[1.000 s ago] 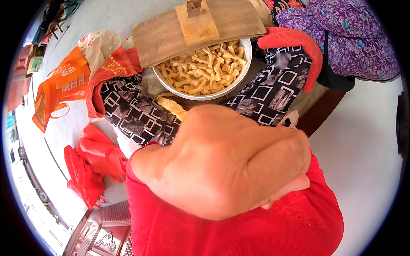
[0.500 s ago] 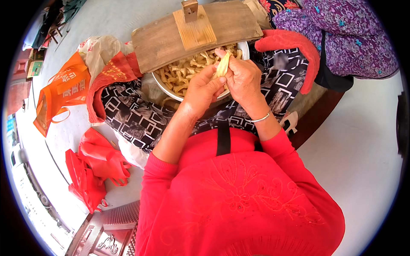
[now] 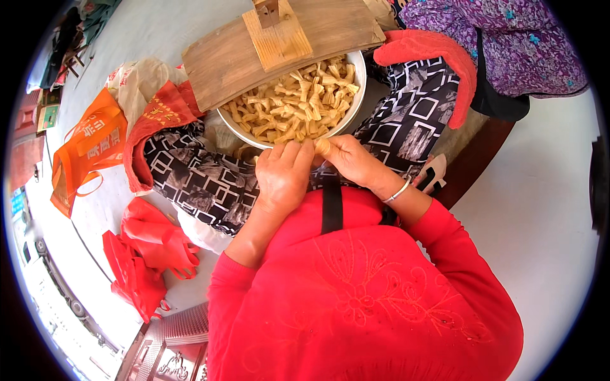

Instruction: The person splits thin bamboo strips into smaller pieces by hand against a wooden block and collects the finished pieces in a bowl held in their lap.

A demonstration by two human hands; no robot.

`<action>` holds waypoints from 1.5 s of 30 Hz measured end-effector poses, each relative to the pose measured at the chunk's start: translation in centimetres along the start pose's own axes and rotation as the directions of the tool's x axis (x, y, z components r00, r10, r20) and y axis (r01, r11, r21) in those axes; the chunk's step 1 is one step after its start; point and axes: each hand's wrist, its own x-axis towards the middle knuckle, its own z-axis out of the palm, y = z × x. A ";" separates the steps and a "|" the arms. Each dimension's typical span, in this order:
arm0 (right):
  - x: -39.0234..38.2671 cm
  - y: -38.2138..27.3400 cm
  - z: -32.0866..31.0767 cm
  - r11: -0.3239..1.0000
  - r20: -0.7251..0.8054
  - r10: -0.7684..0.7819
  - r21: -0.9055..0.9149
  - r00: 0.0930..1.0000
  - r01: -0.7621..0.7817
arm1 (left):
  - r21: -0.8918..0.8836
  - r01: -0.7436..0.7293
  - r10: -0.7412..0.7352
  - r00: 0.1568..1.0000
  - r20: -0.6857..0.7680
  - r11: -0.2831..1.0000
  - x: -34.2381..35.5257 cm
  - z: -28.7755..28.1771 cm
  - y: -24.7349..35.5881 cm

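Observation:
Both my hands meet at the near rim of a round white basin (image 3: 359, 105), low in front of my body. My left hand (image 3: 284, 173) is closed, knuckles up, its fingertips mostly hidden. A pale yellow folded strip (image 3: 323, 147) shows between the two hands. My right hand (image 3: 353, 162) pinches its right end between thumb and fingers, and my left fingers seem to grip its other end. Inside the basin lie many yellowish knotted strips (image 3: 295, 105) in a heap. Over the basin's far side rests a wooden board (image 3: 222, 66) with a lighter block (image 3: 279, 41) fixed on it.
Red cloths (image 3: 438, 47) lie over my patterned trouser legs (image 3: 406, 117). On the left are an orange bag (image 3: 89, 143) and red bags (image 3: 152, 238) on the pale floor. Another person's purple flowered clothing (image 3: 515, 47) is close at the upper right.
Both hands have come down toward my body, from above the basin to its near rim. The strip, held upright before, is now mostly covered by my fingers. The view has shifted slightly.

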 end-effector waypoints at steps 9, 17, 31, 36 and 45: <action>2.3 0.4 0.0 0.729 0.203 0.211 0.620 0.956 -0.292 | -0.398 0.326 -0.273 0.944 0.185 0.858 0.5 0.2 -1.0; 1.6 -1.6 1.7 0.913 -0.169 -0.385 -0.213 0.907 0.348 | -0.387 0.493 -0.398 0.866 0.302 0.779 3.2 -0.1 -0.9; 3.4 -3.8 0.3 0.694 -0.203 -0.684 -0.478 0.701 0.538 | -0.629 0.647 -0.502 0.752 0.428 0.432 3.0 2.8 -3.2; 5.1 -4.7 -1.3 0.765 -0.348 -0.641 -0.363 0.684 0.531 | -0.737 0.668 -0.501 0.605 0.619 -0.104 2.7 1.3 -0.5; 6.6 -6.7 -4.8 0.838 -0.352 -0.545 -0.208 0.761 0.504 | -0.152 0.390 -0.376 0.919 0.116 0.908 3.1 -1.3 -2.9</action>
